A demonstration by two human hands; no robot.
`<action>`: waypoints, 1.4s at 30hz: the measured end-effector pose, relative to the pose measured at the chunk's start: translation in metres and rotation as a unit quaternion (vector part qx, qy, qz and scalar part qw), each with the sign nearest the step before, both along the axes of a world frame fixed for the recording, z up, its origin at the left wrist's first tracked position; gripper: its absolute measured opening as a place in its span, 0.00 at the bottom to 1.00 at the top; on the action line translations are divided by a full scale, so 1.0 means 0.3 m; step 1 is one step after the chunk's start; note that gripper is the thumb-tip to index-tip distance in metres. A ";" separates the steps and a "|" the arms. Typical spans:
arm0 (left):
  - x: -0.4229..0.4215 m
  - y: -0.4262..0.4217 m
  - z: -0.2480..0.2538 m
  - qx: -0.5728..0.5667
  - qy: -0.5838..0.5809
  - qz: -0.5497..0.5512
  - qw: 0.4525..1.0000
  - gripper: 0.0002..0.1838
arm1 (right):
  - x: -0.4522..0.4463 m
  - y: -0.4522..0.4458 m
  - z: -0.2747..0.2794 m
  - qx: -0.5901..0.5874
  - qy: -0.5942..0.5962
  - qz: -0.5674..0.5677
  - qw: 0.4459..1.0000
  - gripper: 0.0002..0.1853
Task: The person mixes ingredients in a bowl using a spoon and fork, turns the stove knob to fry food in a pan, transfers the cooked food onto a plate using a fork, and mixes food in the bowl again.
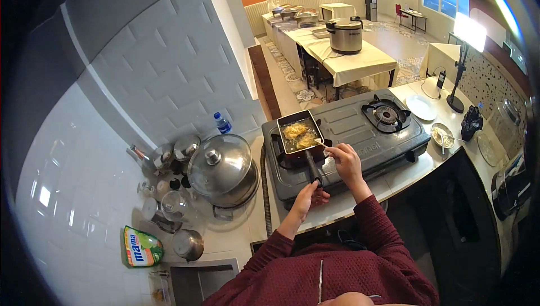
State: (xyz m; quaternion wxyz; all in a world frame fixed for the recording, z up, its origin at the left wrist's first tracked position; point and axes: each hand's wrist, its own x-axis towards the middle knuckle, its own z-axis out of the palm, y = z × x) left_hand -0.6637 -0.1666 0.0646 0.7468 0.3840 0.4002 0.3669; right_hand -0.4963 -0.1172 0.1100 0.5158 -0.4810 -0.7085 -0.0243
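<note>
A square pan [286, 121] stands on the left burner of a dark two-burner gas stove [349, 132]. Golden fritters [301, 135] lie in bubbling oil inside it. My left hand [309, 198] is closed round the end of the pan's black handle [313, 166]. Above and to the right of the handle, my right hand [346, 164] pinches a light-coloured utensil [322, 143], whose tip reaches the pan's near right corner beside the fritters.
Left of the stove are a large lidded pot [220, 165], a water bottle [223, 123], glass jars and a green pouch [140, 248]. On the right stand a white plate [421, 107], a bowl [442, 136] and a lamp [457, 101]. A rice cooker [345, 36] sits on a table beyond.
</note>
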 end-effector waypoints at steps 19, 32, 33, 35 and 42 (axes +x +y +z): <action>0.002 0.001 0.010 -0.003 -0.008 -0.001 1.000 0.19 | -0.051 -0.010 0.020 0.013 -0.022 0.069 0.997 0.09; 0.003 -0.001 -0.001 0.006 0.002 0.009 1.000 0.19 | -0.015 0.010 0.005 0.007 -0.012 0.004 1.000 0.10; 0.002 -0.001 -0.002 0.005 0.001 0.008 1.000 0.19 | -0.013 0.011 0.008 0.012 -0.009 0.000 1.000 0.10; 0.001 0.000 -0.006 0.004 -0.002 0.008 1.000 0.19 | -0.005 0.011 0.014 0.023 -0.004 -0.008 1.000 0.10; 0.000 0.001 -0.009 0.005 -0.010 0.003 1.000 0.19 | 0.010 0.010 0.034 0.036 0.004 -0.033 0.999 0.10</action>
